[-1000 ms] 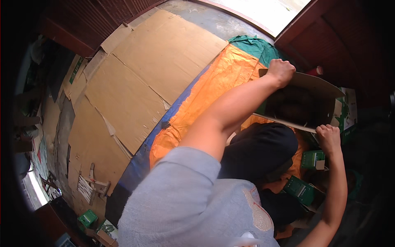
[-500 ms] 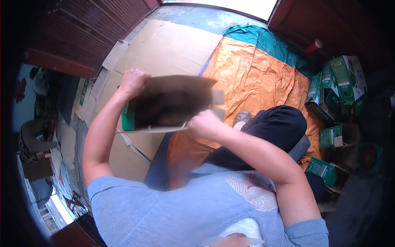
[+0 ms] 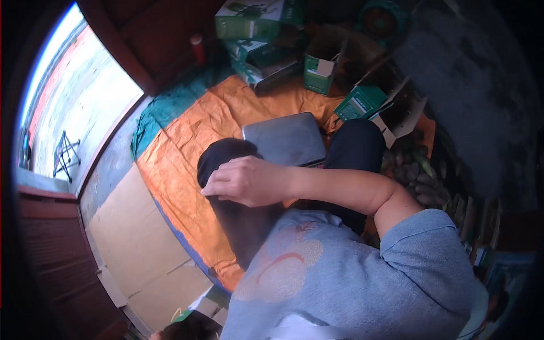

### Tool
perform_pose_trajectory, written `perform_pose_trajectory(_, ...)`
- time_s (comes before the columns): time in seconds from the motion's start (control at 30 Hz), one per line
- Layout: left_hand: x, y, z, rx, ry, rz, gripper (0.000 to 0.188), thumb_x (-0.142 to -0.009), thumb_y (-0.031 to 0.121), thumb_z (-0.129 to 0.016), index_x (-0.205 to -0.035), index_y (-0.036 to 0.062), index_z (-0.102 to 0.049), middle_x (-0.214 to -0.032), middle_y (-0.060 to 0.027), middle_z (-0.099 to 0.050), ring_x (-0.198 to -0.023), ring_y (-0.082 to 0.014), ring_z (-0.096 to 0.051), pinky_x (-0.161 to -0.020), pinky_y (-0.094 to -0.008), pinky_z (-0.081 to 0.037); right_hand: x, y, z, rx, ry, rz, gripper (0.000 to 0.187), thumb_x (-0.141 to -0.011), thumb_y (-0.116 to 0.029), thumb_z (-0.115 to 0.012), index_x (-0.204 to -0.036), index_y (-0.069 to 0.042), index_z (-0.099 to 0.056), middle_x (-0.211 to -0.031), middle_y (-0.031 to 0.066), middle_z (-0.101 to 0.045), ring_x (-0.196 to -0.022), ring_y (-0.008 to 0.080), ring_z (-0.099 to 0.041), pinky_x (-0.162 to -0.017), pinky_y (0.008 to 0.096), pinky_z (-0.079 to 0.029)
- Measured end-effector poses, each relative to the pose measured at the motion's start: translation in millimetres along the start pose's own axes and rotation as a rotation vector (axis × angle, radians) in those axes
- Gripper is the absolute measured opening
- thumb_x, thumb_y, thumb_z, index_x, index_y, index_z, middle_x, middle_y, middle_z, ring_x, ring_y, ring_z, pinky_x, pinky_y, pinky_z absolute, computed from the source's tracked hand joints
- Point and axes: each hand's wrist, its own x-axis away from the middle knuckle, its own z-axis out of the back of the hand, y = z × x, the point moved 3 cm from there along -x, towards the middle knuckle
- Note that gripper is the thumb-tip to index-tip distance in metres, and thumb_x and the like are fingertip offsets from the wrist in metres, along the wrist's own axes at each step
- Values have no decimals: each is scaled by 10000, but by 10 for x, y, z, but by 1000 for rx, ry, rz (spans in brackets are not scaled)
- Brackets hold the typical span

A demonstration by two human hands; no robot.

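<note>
My right hand [image 3: 245, 181] is over my bent knee, back upward, its fingers loosely bent and slightly apart with nothing seen in them. At the lower left edge is an open cardboard box [image 3: 195, 324] with green outer sides and a dark inside. A sliver of my left hand [image 3: 156, 335] shows at the box's edge; most of that hand is out of the picture. In front of my knees, a flat grey metal-looking slab [image 3: 286, 139] lies on the orange sheet [image 3: 190, 136].
Green cartons [image 3: 255, 25] are piled at the far side, with an open green carton [image 3: 360, 102] nearer my other knee. Beside it lies a heap of brownish roundish produce [image 3: 416, 175]. Flattened cardboard [image 3: 136, 238] covers the floor at left, near a bright doorway [image 3: 85, 85].
The view has turned to the right. My right hand has let go of the open box and moved over my knee. The box is now low at the left, by my left hand.
</note>
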Motion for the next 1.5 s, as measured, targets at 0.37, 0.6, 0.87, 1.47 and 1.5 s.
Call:
perform_pose_trajectory(0.37,-617,3646,4172,-2,584,-605,549,-879,113,-713,-1405,150,-559,-1309,-170,-642,-1199,-366,-611,-987,-464,-493,3879,221,2497,540,923,-1123,330,-936,2,-614,-1266,-23,-622,-1103,140,-723,-979,217,-719,-852,322,-569)
perform_pose_trajectory(0.6,735,6473,5726,528,1064,-1285,102,-886,57,-679,-982,48,-711,-1005,-119,-710,-946,-328,-669,-856,-420,-519,5546,792,2167,448,1220,-1364,340,-895,-104,-688,-1226,-35,-652,-1054,169,-735,-958,284,-716,-859,377,-543)
perform_pose_trajectory(0.87,1626,8247,5113,484,968,-1721,60,-795,89,-746,-854,92,-736,-842,-86,-709,-842,-293,-673,-780,-406,-538,5055,1556,2537,339,1114,-1341,324,-898,-70,-685,-1216,-16,-652,-1052,162,-747,-992,270,-729,-882,356,-562)
perform_pose_trajectory(1.47,1267,8503,5418,752,630,-1496,437,-926,9,-585,-1352,105,-604,-1012,-126,-751,-941,-324,-721,-821,-417,-562,3901,3739,3649,301,654,-1876,668,-872,-522,-672,-1206,56,-663,-1331,277,-609,-1256,399,-587,-1055,446,-485)
perform_pose_trajectory(1.5,1268,8481,5452,779,648,-1484,407,-929,16,-592,-1325,104,-628,-1006,-127,-751,-948,-321,-721,-828,-414,-561,3865,3772,3627,316,612,-1936,635,-885,-495,-666,-1233,36,-656,-1343,252,-611,-1265,390,-583,-1061,446,-484)
